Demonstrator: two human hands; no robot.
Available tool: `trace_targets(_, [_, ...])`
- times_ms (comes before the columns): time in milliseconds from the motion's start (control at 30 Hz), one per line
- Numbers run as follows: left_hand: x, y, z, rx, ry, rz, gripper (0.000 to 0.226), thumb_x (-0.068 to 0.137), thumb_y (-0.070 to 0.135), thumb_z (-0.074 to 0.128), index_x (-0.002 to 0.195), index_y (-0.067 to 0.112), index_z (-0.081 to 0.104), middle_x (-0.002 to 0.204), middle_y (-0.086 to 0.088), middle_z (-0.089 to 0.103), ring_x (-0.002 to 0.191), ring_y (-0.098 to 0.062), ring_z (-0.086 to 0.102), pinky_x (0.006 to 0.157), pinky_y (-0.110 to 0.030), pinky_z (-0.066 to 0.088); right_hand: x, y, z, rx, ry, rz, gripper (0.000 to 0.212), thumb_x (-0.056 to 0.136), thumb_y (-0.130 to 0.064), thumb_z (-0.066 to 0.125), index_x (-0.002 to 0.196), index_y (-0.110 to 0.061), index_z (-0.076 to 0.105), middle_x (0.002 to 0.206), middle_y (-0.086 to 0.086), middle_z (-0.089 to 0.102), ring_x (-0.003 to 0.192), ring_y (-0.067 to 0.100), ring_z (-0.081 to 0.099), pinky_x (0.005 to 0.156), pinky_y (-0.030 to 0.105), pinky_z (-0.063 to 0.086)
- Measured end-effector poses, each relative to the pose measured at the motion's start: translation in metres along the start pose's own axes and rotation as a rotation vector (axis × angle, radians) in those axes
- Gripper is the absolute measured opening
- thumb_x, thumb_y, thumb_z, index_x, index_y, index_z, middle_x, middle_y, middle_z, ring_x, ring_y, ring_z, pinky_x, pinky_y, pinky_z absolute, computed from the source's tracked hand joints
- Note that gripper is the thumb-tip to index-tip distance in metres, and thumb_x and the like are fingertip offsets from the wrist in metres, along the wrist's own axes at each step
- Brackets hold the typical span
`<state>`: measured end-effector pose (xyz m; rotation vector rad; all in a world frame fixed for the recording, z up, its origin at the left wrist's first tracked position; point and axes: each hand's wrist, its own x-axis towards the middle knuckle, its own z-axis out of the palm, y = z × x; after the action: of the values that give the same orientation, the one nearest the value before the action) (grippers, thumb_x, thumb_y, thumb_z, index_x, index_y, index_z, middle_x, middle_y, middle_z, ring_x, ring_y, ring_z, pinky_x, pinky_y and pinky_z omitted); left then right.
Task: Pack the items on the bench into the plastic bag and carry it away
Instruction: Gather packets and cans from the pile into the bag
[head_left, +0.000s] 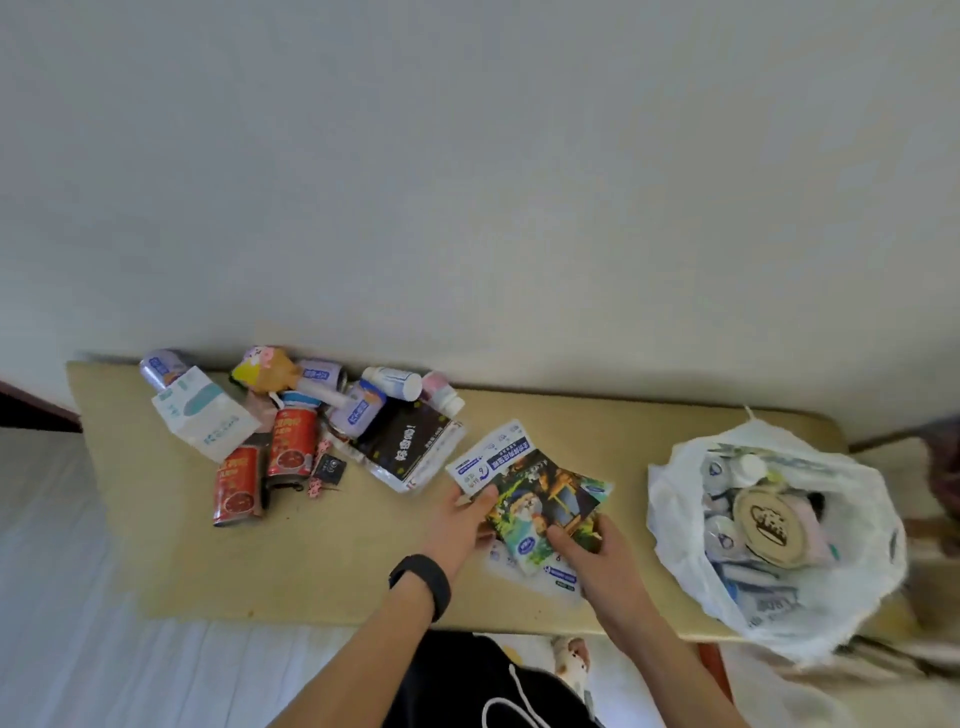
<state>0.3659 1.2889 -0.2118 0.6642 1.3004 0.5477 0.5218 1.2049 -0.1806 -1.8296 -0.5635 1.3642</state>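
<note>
Bench (311, 571): tan padded top, long side against a pale wall (467, 182).

Flat packets (540, 499): a fanned sheaf, blue-and-white sachets under a green picture-print one, at the middle of the bench and in my grip. Whether the lowest sachet lies on the bench or lifts with the rest, I cannot tell.

Left hand (462, 525): thumb on top of the sheaf's left edge, fingers curled beneath; pinches it. Black wristband (422, 584) on that wrist.

Right hand (587, 551): thumb pressed on the sheaf's near right corner, fingers under; holds it. The two hands are close together, one on each side of the sheaf.

Plastic bag (675, 519): white, mouth open, at the right end of the bench, apart from my hands. Inside: a round tan disc (771, 522) with a dark printed figure, on top of white and blue wrappers.

Unpacked heap, left end of the bench:
- two red cans (291, 441), lying side by side
- tissue pack (200, 415), white and pale green
- black-and-white pouch (410, 447), nearest the sheaf
- white bottles (395, 382) and purple-labelled cans (358, 410) at the back, by the wall
</note>
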Motion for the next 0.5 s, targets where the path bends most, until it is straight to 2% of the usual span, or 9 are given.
trace_targets(67, [-0.002, -0.006, 0.026, 0.009, -0.035, -0.015, 0.018, 0.095, 0.019, 0.062, 0.112, 0.020, 0.061, 0.100, -0.009, 0.074, 0.087, -0.030, 0.072, 0.065, -0.030, 0.060, -0.011, 0.005, -0.032, -0.020, 0.014, -0.012, 0.027, 0.087, -0.021, 0.073, 0.112, -0.024, 0.063, 0.104, -0.004, 0.076, 0.092, 0.013, 0.073, 0.085, 0.037, 0.059])
trace_targets(133, [-0.004, -0.014, 0.047, 0.038, -0.028, -0.020, 0.020, 0.095, 0.019, 0.062, 0.114, 0.017, 0.061, 0.102, -0.011, 0.074, 0.093, -0.034, 0.071, 0.075, -0.038, 0.060, -0.022, 0.012, -0.068, -0.018, 0.090, -0.004, 0.025, 0.087, -0.020, 0.073, 0.109, -0.026, 0.061, 0.102, -0.006, 0.075, 0.088, 0.008, 0.071, 0.074, 0.022, 0.056])
trace_targets(167, [-0.004, -0.019, 0.055, 0.056, -0.015, -0.021, 0.021, 0.095, 0.019, 0.062, 0.115, 0.016, 0.061, 0.103, -0.012, 0.074, 0.094, -0.035, 0.071, 0.080, -0.041, 0.059, -0.028, 0.016, -0.086, -0.031, 0.148, 0.002, 0.023, 0.087, -0.022, 0.073, 0.106, -0.025, 0.061, 0.099, -0.006, 0.074, 0.085, 0.007, 0.071, 0.070, 0.020, 0.055])
trace_targets(300, [-0.005, -0.027, 0.081, 0.189, 0.015, 0.013, 0.023, 0.093, 0.020, 0.065, 0.115, 0.014, 0.063, 0.101, -0.012, 0.075, 0.087, -0.031, 0.068, 0.087, -0.046, 0.057, -0.049, 0.042, -0.160, 0.085, 0.352, 0.050, 0.023, 0.084, -0.022, 0.077, 0.103, -0.023, 0.062, 0.091, -0.001, 0.077, 0.080, 0.017, 0.074, 0.076, 0.041, 0.060])
trace_targets(400, [-0.009, -0.027, 0.104, 0.274, 0.004, 0.063, 0.024, 0.092, 0.020, 0.066, 0.115, 0.014, 0.063, 0.099, -0.012, 0.075, 0.084, -0.029, 0.066, 0.084, -0.045, 0.055, -0.054, 0.063, -0.207, 0.212, 0.529, 0.092, 0.030, 0.084, -0.024, 0.076, 0.108, -0.015, 0.060, 0.094, 0.004, 0.076, 0.080, 0.021, 0.074, 0.071, 0.039, 0.059])
trace_targets(500, [-0.016, -0.024, 0.131, 0.310, -0.012, 0.117, 0.021, 0.093, 0.022, 0.065, 0.113, 0.016, 0.063, 0.097, -0.008, 0.076, 0.082, -0.028, 0.066, 0.077, -0.038, 0.055, -0.040, 0.079, -0.243, 0.178, 0.638, 0.167, 0.027, 0.089, -0.022, 0.070, 0.109, -0.010, 0.056, 0.098, 0.009, 0.069, 0.077, 0.018, 0.065, 0.060, 0.030, 0.049])
